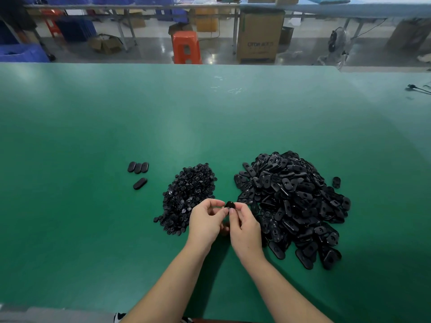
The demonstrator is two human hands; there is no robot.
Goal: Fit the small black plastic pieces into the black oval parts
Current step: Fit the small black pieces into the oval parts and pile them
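Hands (225,220) on one oval part (229,204)

Probably a factory assembly floor: long green workbench (210,113), blue crates (23,53), stacked cartons (260,36).

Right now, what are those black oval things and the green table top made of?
The black oval parts look like hard molded plastic: identical shapes, slightly glossy edges catching light. The green table top seems a smooth rubbery or vinyl mat with a soft sheen, though that is only a guess.
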